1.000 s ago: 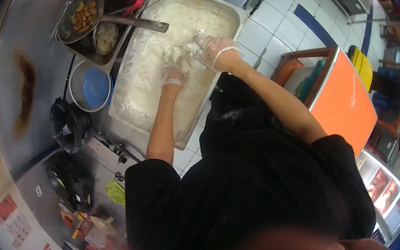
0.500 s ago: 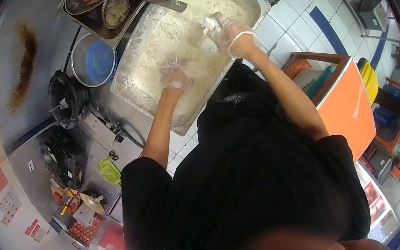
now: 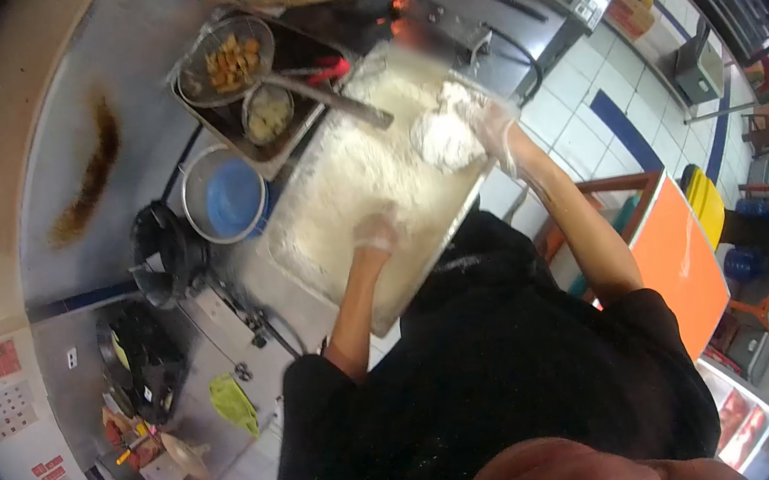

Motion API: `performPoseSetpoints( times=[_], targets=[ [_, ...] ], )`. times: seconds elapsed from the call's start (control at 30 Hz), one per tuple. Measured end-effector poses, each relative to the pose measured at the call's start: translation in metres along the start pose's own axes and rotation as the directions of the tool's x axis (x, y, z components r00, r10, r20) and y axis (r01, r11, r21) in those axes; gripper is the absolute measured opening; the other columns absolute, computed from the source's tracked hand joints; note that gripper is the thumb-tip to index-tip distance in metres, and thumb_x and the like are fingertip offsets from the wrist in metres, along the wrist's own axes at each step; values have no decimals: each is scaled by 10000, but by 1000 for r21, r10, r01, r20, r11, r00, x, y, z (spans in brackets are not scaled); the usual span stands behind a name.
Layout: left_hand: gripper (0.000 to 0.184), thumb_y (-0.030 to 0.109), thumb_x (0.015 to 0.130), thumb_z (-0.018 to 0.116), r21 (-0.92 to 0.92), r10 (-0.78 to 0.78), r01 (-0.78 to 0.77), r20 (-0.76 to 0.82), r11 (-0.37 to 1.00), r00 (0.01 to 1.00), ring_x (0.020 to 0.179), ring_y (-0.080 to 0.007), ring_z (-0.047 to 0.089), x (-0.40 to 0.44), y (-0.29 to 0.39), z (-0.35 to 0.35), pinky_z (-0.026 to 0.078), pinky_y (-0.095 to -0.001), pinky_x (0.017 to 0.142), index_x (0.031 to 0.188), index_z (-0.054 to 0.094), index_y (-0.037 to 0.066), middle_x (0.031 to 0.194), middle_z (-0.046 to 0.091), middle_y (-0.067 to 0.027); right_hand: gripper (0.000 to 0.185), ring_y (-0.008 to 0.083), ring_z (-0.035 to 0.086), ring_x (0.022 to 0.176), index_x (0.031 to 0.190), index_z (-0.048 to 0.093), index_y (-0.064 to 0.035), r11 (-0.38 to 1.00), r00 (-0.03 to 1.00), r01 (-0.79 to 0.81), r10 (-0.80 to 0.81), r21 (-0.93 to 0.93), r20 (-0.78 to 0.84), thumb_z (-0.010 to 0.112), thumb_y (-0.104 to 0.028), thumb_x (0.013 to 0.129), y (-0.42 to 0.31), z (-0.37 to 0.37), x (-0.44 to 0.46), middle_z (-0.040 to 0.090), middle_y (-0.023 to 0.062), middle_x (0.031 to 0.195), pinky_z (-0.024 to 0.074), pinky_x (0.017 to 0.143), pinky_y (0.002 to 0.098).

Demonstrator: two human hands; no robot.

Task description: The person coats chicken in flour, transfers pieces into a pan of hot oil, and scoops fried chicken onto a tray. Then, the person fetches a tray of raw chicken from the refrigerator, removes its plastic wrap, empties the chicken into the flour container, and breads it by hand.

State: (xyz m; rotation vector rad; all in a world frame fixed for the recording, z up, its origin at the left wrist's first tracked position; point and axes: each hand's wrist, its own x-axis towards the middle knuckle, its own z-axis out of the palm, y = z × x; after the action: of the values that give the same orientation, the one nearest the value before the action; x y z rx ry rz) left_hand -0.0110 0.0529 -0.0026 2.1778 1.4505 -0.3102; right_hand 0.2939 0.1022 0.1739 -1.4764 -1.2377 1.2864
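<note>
Head view shows a person in a black top (image 3: 506,369) leaning over a large, pale rectangular tray (image 3: 305,278) spread with flour (image 3: 343,173), both arms stretched forward. Beyond its far left corner stand a dark rectangular pan (image 3: 218,118) and, nearer, a round metal bowl (image 3: 196,205) with blue inside. A mesh strainer (image 3: 196,71) with golden-brown pieces rests over the dark pan, its long handle reaching across the tray's corner.

The left hand (image 3: 374,234), in a thin clear glove, is palm-down low on the flour at the tray's near left part; its fingers are blurred, so how far they are spread, or whether they grip anything, I cannot tell. The right hand (image 3: 494,131), likewise gloved, is raised by the tray's right edge, fingers bent partway around the side of a floured piece (image 3: 446,141) and holding it. This piece lies to the hand's left, at the tray's right side, lumpy, uneven and thickly coated white.
</note>
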Motion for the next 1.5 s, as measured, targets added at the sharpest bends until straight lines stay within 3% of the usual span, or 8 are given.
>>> performPoseSetpoints(
  times=[0.47,0.6,0.67,0.8,1.07,1.23,1.27,1.5],
  targets=[
    [291,222,926,635,-447,-336,111,-463,888,820,879,-427,709,-25,7,-3,559,-487,808,1165,752,104,980,733,-238,451,419,721,905,1348,615,-131,243,849,474,129,-846,513,643,-366,964,-10,9,40,730,235,1010,557,815,520],
    [426,178,856,639,-542,-357,158,-283,825,890,973,-406,721,-44,17,-16,563,-456,887,1272,714,126,1068,757,-201,436,411,716,975,1317,640,-113,436,879,429,0,-791,477,669,-305,927,-11,11,31,730,208,1103,552,847,504],
    [352,210,951,621,-75,82,-148,-555,986,828,1004,-419,716,-23,-26,38,567,-452,886,1252,711,50,1122,741,-230,419,409,698,1040,1304,648,-113,637,864,492,-273,-593,424,662,-306,932,14,10,37,721,202,1152,540,898,489],
    [354,187,949,651,-514,-83,-314,-611,799,787,1031,-385,718,23,-41,54,550,-432,943,1254,708,17,1177,746,-204,426,418,679,1073,1305,643,-143,630,871,491,-337,-602,357,673,-326,922,30,13,40,713,187,1148,535,928,523],
    [383,179,933,693,-442,-523,437,-87,783,848,960,-366,722,23,5,-34,561,-423,897,1249,688,-38,1063,769,-209,360,426,697,999,1210,652,-105,580,966,251,-200,-775,163,686,-272,893,28,13,38,720,214,1045,551,848,536],
    [458,62,902,629,-91,179,-384,-771,919,612,1018,-341,732,37,-24,-8,563,-407,932,1352,625,-23,1125,752,-215,510,413,656,1099,1357,592,-39,728,876,481,-427,-488,225,695,-267,912,45,-13,64,680,248,1210,508,944,504],
    [438,73,890,643,-686,-145,-307,-517,660,843,1030,-327,734,44,-34,8,558,-406,938,1325,658,17,1119,754,-212,566,427,637,1124,1417,561,-33,704,908,410,-255,-580,333,688,-299,933,-7,-30,51,656,265,1259,497,973,510],
    [385,316,966,608,-612,-383,140,-287,779,878,1026,-348,733,-16,36,-53,555,-415,918,1249,699,71,1111,755,-199,879,383,580,1334,1572,240,123,941,855,339,-311,6,416,698,-346,986,-152,-79,77,484,310,1515,486,1146,438]
  ],
)
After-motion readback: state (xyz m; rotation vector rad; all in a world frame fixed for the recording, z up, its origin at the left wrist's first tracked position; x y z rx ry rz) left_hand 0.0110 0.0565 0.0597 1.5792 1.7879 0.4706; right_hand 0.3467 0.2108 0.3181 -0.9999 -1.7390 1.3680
